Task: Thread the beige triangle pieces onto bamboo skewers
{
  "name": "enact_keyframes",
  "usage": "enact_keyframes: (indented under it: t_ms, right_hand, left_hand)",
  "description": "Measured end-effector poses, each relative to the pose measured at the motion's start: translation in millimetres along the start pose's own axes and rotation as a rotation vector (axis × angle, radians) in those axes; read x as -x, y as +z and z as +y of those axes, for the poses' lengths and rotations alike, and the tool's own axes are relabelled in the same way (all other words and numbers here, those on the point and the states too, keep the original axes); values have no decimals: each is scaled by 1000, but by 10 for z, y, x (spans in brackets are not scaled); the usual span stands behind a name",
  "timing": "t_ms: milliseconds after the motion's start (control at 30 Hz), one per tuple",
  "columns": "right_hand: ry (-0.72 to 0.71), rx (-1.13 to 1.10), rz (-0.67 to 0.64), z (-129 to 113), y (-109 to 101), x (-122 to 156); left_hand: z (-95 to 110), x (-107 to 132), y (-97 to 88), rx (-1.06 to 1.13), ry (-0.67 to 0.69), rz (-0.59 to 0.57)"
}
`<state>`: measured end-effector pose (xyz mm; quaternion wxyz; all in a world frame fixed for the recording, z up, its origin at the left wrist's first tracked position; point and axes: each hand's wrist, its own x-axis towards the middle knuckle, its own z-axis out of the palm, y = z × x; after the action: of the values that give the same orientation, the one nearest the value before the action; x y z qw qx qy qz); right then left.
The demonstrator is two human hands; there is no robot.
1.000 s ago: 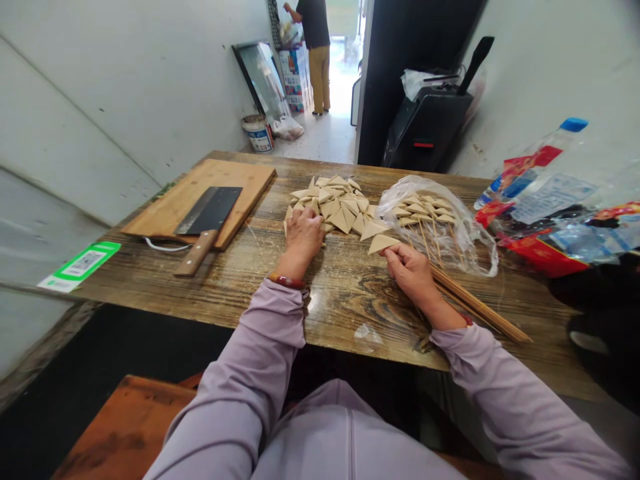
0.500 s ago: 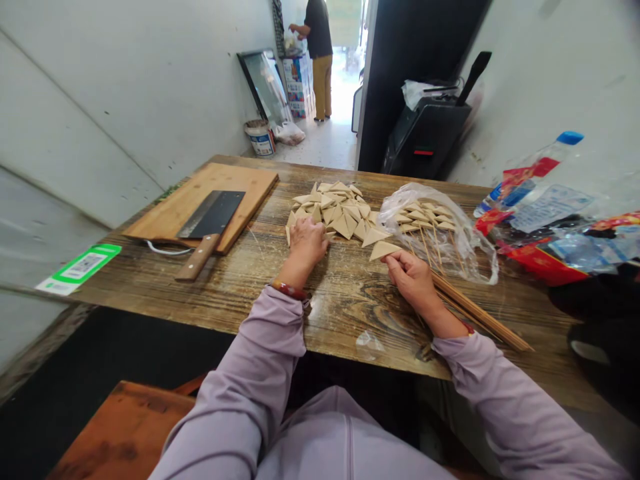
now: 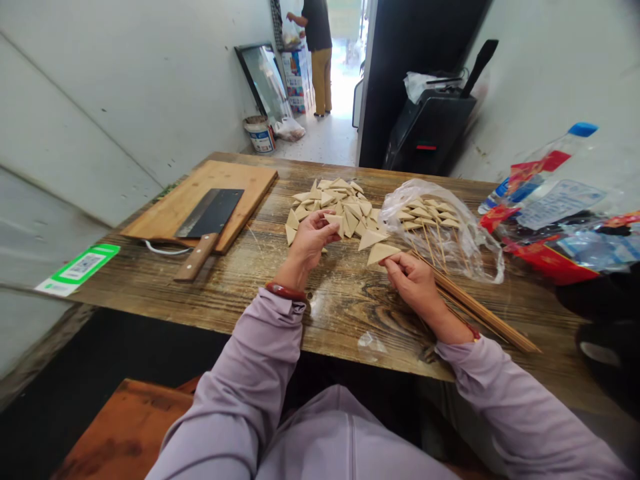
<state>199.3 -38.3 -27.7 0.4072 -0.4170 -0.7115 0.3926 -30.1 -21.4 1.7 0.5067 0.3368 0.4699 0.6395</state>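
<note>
Between the thumb and fingers of my left hand (image 3: pixel 309 239) is a tan triangular tofu piece (image 3: pixel 335 224), raised just in front of the pile. My right hand (image 3: pixel 414 280) pinches another tofu triangle (image 3: pixel 383 253) by its right corner. One more triangle (image 3: pixel 371 239) lies just beyond it; whether a skewer joins the two is hidden. Behind my left hand spreads a heap of loose tofu triangles (image 3: pixel 345 197). To the right, a clear plastic bag (image 3: pixel 473 250) holds skewered triangles (image 3: pixel 425 212). Bare bamboo skewers (image 3: pixel 480 313) lie beside and partly under my right forearm.
A cleaver (image 3: pixel 213 213) rests on a wooden cutting board (image 3: pixel 255 180) at the left. A green QR card (image 3: pixel 80 267) lies at the table's left edge. Plastic bottles and red wrappers (image 3: pixel 555 260) crowd the right side. A person (image 3: pixel 320 60) stands in the background near the doorway.
My left hand has lifted off the edge of the pile, turned, and now has a tofu triangle in its fingers. My right hand keeps its pinch and has barely moved.
</note>
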Motion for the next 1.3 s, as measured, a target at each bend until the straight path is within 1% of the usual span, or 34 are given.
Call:
enact_keyframes:
  t_ms: [67,267,367,467,633,800,967,1100,1300]
  right_hand:
    - [-5,-1,-21,-4,3,12]
    - [-67,39,-66,-15,7,29]
    - [-95,60,-82,-43,9,32]
    - [-128,87,-105,-50,17,36]
    - [-170,108,-116,8,31,37]
    - [-125,144,-69,19,18,23]
    - [-123,166,-52,0,9,15]
    - [-130,148,-45,4,10,23]
    - [-166,142,-133,-27,5,22]
  left_hand:
    - [-2,5,4,40,-19,0]
    - [-24,-37,-10,69,-31,98]
    - [5,-6,31,162,-84,102]
    - [23,42,87,228,-139,88]
    - [0,89,128,290,-178,48]
    - [-25,115,130,290,-240,-28]
    - [-46,125,155,247,-237,-64]
    - [-62,101,133,280,-223,-12]
    - [-62,79,109,302,-214,55]
